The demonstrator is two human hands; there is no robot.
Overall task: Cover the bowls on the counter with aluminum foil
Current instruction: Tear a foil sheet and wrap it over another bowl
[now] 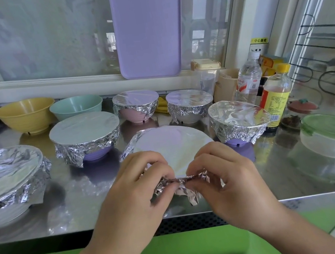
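2 hands, left hand (128, 192) and right hand (224, 175), pinch crinkled foil (171, 144) over a bowl; steel counter (280, 163) by a window (45, 36).

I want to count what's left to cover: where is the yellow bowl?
The uncovered yellow plastic bowl sits at the counter's far left by the window sill, just left of the uncovered mint-green bowl.

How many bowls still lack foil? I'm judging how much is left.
2: the yellow bowl at back left, and the teal bowl just right of it. None appear hidden.
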